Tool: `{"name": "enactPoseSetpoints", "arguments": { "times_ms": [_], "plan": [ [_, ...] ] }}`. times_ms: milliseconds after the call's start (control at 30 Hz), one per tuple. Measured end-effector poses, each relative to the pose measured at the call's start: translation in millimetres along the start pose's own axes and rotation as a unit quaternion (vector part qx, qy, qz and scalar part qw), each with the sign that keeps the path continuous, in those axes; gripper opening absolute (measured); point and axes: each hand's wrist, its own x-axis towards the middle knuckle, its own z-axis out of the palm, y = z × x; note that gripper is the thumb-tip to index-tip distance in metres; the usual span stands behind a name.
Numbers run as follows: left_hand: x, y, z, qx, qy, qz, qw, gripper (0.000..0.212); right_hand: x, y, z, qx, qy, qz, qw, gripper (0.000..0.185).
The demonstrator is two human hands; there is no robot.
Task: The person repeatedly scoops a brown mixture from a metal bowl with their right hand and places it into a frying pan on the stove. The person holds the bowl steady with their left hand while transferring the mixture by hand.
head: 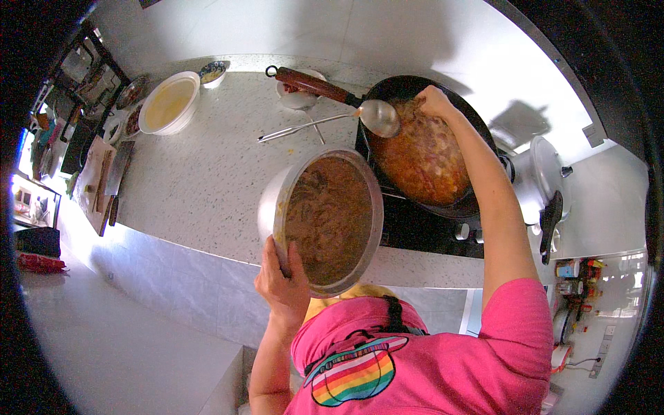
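Observation:
My left hand (284,282) grips the rim of a deep metal bowl (267,205), tilted towards me beside the stove. Brown sliced food (329,223), perhaps meat, fills much of the bowl. Over the far side of a black wok (477,124), my right hand (434,102) reaches down with its fingertips close to pale brown pieces of food. Whether it pinches any of them is hidden. Reddish-orange liquid with food (420,161) covers the wok's bottom. A metal ladle (380,118) rests across the wok's left rim, near the wok's wooden handle (311,84).
Behind the wok handle stands a small bowl (296,101). A white bowl of yellowish liquid (168,104) and a patterned bowl (212,74) are at the back left. A cleaver (118,168) lies near the left counter edge. To the wok's right is a pressure cooker (539,176).

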Motion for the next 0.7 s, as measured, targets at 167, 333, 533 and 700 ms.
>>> {"name": "enactPoseSetpoints", "arguments": {
  "times_ms": [167,333,533,700],
  "plan": [
    [1,-2,5,-0.024,-0.007,0.013,1.0,0.033,4,22,1,-0.035,0.156,0.07,0.985,0.03],
    [0,-9,0,-0.01,-0.017,-0.001,1.0,0.032,-42,-46,-81,0.071,0.192,-0.069,0.976,0.017],
    [9,-6,2,-0.067,-0.018,0.02,0.997,0.031,-180,-230,-74,0.209,0.021,-0.142,0.967,0.012],
    [9,-21,6,-0.076,-0.012,0.059,0.995,0.03,-169,-249,123,0.228,-0.04,-0.178,0.956,0.023]
  ]
}}
